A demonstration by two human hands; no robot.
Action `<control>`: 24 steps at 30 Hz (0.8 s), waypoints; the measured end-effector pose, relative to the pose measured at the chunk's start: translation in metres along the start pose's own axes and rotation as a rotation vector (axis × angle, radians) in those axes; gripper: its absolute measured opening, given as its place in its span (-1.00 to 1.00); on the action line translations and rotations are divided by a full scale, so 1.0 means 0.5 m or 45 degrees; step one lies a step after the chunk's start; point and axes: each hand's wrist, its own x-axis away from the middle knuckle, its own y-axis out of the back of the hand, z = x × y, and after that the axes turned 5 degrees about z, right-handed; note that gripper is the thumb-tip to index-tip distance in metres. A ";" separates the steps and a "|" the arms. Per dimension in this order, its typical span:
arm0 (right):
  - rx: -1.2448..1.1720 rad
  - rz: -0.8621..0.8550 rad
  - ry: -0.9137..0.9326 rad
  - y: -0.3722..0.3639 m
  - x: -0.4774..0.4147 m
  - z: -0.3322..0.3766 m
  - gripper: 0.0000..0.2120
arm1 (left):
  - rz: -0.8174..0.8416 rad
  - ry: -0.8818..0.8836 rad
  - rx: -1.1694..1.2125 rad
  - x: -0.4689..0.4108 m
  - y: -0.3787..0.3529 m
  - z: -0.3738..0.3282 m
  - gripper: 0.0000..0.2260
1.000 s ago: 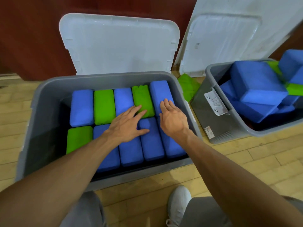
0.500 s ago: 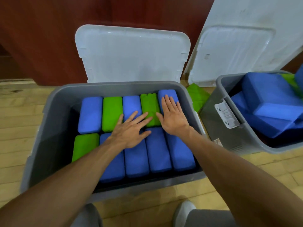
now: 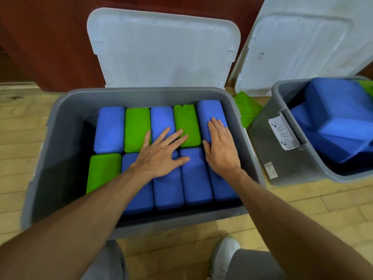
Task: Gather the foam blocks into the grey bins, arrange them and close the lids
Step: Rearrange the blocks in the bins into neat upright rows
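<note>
Both bare forearms reached forward and down. The left hand lay flat, palm down, its fingers straight and spread wide, thumb out to the side. The right hand lay flat just beside it, fingers straight and close together, pointing away.

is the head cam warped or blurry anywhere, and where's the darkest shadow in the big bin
Head view: wide-angle bend bows the rim of the grey bin and the floorboards; the left hand and right hand look sharp; the darkest shadow lies along the bin's left inner wall; no hard glare on the white lid.
</note>
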 end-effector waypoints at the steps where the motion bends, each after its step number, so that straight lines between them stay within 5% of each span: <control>1: 0.021 -0.003 0.022 -0.003 0.008 -0.002 -0.45 | -0.016 -0.002 0.000 0.000 -0.001 -0.002 -0.36; 15: 0.113 0.119 -0.006 -0.014 -0.070 -0.009 -0.33 | -0.011 0.010 -0.027 -0.013 -0.003 -0.014 -0.32; 24: 0.079 0.164 0.020 -0.012 -0.022 -0.007 -0.44 | -0.019 0.021 -0.003 -0.001 0.001 -0.013 -0.29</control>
